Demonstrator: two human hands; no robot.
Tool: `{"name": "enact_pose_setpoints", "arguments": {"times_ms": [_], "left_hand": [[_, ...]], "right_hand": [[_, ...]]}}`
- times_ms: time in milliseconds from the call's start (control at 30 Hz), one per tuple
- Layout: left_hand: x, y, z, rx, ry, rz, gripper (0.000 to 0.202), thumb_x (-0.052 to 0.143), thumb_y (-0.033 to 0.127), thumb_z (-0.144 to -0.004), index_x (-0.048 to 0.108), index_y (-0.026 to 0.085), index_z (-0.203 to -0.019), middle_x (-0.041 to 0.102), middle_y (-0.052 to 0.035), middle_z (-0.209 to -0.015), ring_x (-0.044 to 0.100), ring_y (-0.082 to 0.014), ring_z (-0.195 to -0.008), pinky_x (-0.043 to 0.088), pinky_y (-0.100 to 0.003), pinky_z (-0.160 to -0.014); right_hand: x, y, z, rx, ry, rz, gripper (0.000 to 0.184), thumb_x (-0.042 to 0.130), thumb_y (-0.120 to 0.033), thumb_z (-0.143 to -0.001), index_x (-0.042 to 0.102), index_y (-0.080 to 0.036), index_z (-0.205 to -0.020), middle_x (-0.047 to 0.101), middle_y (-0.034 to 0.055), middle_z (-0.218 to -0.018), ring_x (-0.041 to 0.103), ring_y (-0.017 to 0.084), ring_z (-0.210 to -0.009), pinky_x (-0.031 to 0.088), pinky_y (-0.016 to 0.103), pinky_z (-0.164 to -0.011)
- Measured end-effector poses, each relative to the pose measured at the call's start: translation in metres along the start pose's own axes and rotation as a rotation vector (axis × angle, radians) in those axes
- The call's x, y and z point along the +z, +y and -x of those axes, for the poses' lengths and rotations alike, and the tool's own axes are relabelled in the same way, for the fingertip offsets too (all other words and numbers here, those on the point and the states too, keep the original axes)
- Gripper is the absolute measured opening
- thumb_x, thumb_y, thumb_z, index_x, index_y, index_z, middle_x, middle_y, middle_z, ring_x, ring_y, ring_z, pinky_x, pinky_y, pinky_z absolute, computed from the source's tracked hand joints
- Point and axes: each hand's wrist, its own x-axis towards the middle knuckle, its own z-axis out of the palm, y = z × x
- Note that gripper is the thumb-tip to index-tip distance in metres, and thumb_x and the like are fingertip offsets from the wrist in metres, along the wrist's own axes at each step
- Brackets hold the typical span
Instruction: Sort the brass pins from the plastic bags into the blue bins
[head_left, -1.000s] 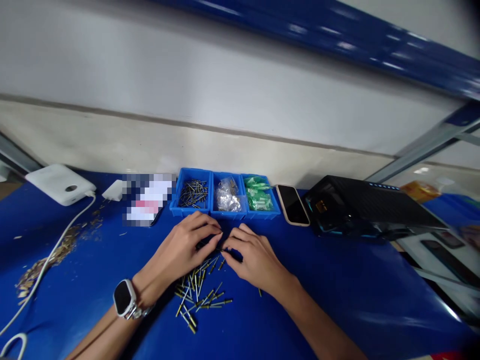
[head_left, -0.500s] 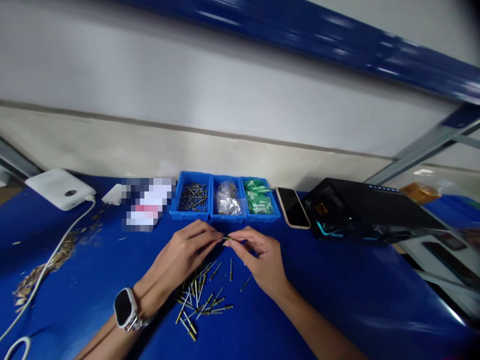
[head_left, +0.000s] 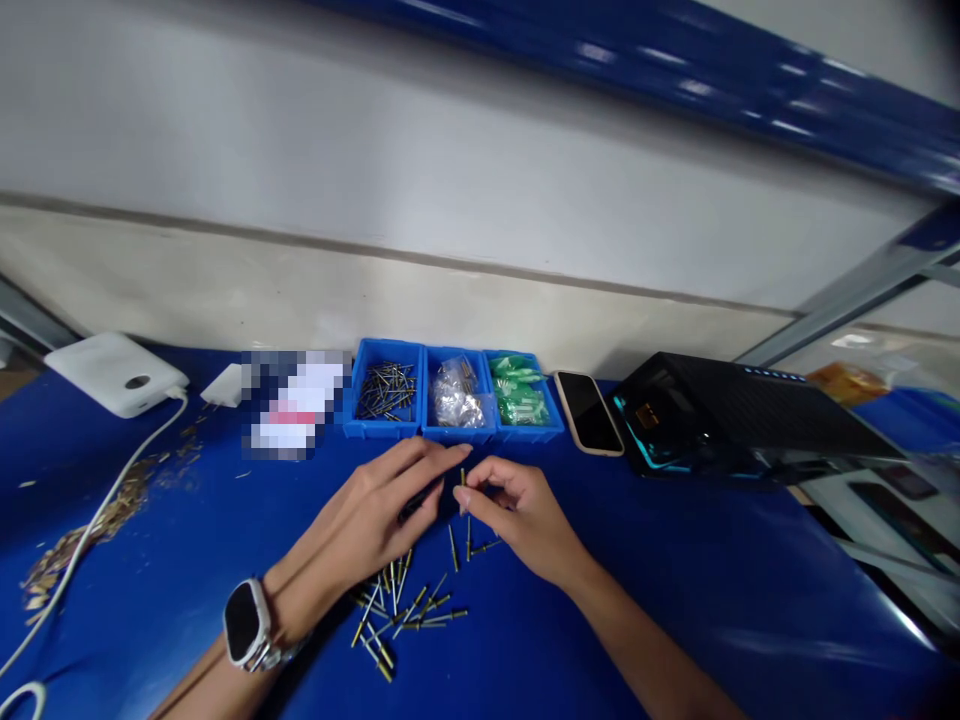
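My right hand (head_left: 517, 515) pinches a small brass pin (head_left: 463, 484) upright between thumb and forefinger above the blue mat (head_left: 675, 590). My left hand (head_left: 375, 520), a smartwatch (head_left: 244, 622) on its wrist, lies just to the left with fingers stretched out towards the pin and a dark thin part under them. Several loose brass pins (head_left: 409, 600) are scattered on the mat below both hands.
Three blue bins stand at the back: pins (head_left: 384, 390), clear bags (head_left: 457, 398), green parts (head_left: 519, 398). A phone (head_left: 589, 412) and a black device (head_left: 735, 420) lie to the right. A white power bank (head_left: 116, 372) with cable and brass scraps (head_left: 82, 535) are left.
My hands rose off the pile and parted. The right hand turned the pin from lying level between both hands to standing upright; the left hand let go and stretched its fingers.
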Motion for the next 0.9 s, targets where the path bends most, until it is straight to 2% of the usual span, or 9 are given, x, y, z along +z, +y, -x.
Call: {"name": "enact_pose_setpoints", "arguments": {"times_ms": [167, 333, 433, 567, 633, 700, 733, 800, 900], "left_hand": [[-0.004, -0.004, 0.000, 0.066, -0.030, -0.072, 0.022, 0.050, 0.023, -0.101, 0.063, 0.021, -0.118, 0.065, -0.0064, -0.106, 0.062, -0.0175, -0.094, 0.054, -0.032, -0.079], [-0.001, -0.002, -0.003, 0.032, -0.005, 0.010, 0.015, 0.054, 0.023, -0.099, 0.066, 0.018, -0.106, 0.067, -0.0038, -0.097, 0.062, -0.0152, -0.088, 0.053, -0.030, -0.078], [0.003, 0.004, -0.004, 0.045, 0.021, 0.034, 0.012, 0.058, 0.020, -0.097, 0.067, 0.017, -0.104, 0.068, -0.0034, -0.094, 0.062, -0.0145, -0.085, 0.053, -0.029, -0.075], [0.001, 0.010, -0.002, 0.135, 0.160, -0.004, 0.019, 0.062, 0.012, -0.094, 0.065, 0.016, -0.112, 0.069, -0.0050, -0.099, 0.063, -0.0141, -0.088, 0.054, -0.027, -0.076], [-0.005, 0.006, -0.003, 0.176, 0.315, -0.091, 0.025, 0.064, 0.009, -0.091, 0.065, 0.017, -0.115, 0.069, -0.0052, -0.101, 0.064, -0.0149, -0.090, 0.055, -0.029, -0.078], [-0.013, -0.003, -0.009, 0.148, 0.505, -0.231, 0.028, 0.067, 0.007, -0.089, 0.067, 0.019, -0.114, 0.070, -0.0050, -0.101, 0.065, -0.0164, -0.090, 0.055, -0.031, -0.079], [-0.017, -0.010, -0.013, 0.101, 0.582, -0.319, 0.029, 0.068, 0.008, -0.088, 0.067, 0.020, -0.114, 0.070, -0.0051, -0.101, 0.065, -0.0172, -0.090, 0.055, -0.033, -0.081], [-0.022, -0.023, -0.021, -0.021, 0.590, -0.468, 0.028, 0.067, 0.016, -0.090, 0.066, 0.021, -0.118, 0.069, -0.0078, -0.107, 0.062, -0.0230, -0.098, 0.053, -0.041, -0.086], [-0.024, -0.034, -0.027, -0.148, 0.497, -0.600, 0.043, 0.066, 0.027, -0.091, 0.056, 0.018, -0.132, 0.063, -0.0142, -0.127, 0.056, -0.0315, -0.113, 0.047, -0.052, -0.094]], "right_hand": [[0.000, -0.007, 0.004, 0.006, -0.061, 0.001, 0.025, 0.062, -0.039, -0.091, 0.063, -0.019, -0.076, 0.064, -0.0010, -0.067, 0.045, 0.009, -0.050, 0.033, 0.023, -0.048], [-0.004, -0.012, 0.008, -0.186, 0.052, 0.135, 0.026, 0.053, -0.036, -0.096, 0.059, -0.020, -0.078, 0.058, -0.0021, -0.065, 0.051, 0.012, -0.058, 0.038, 0.024, -0.057], [-0.002, -0.008, 0.006, -0.153, 0.084, 0.106, 0.032, 0.052, -0.035, -0.097, 0.052, -0.020, -0.069, 0.051, -0.0044, -0.058, 0.047, 0.010, -0.053, 0.037, 0.023, -0.054], [-0.001, -0.004, 0.003, -0.069, 0.108, -0.001, 0.035, 0.049, -0.041, -0.098, 0.055, -0.020, -0.070, 0.052, -0.0048, -0.052, 0.044, 0.010, -0.046, 0.035, 0.023, -0.049], [-0.006, -0.006, 0.003, -0.088, 0.122, 0.018, 0.034, 0.047, -0.040, -0.099, 0.057, -0.020, -0.074, 0.054, -0.0041, -0.054, 0.045, 0.010, -0.047, 0.035, 0.024, -0.050], [-0.016, -0.011, 0.004, -0.125, 0.079, 0.143, 0.026, 0.050, -0.032, -0.096, 0.058, -0.020, -0.075, 0.055, -0.0039, -0.057, 0.048, 0.011, -0.051, 0.036, 0.024, -0.052], [-0.022, -0.013, 0.005, -0.141, 0.009, 0.256, 0.018, 0.055, -0.027, -0.092, 0.059, -0.021, -0.075, 0.056, -0.0037, -0.061, 0.050, 0.011, -0.055, 0.036, 0.025, -0.054], [-0.034, -0.016, 0.009, -0.147, -0.172, 0.505, 0.005, 0.064, -0.018, -0.082, 0.064, -0.023, -0.079, 0.062, -0.0036, -0.069, 0.055, 0.012, -0.062, 0.037, 0.026, -0.060], [-0.043, -0.013, 0.015, -0.087, -0.322, 0.713, 0.018, 0.072, -0.015, -0.071, 0.069, -0.026, -0.085, 0.065, -0.0047, -0.072, 0.059, 0.015, -0.069, 0.038, 0.029, -0.067]]}}
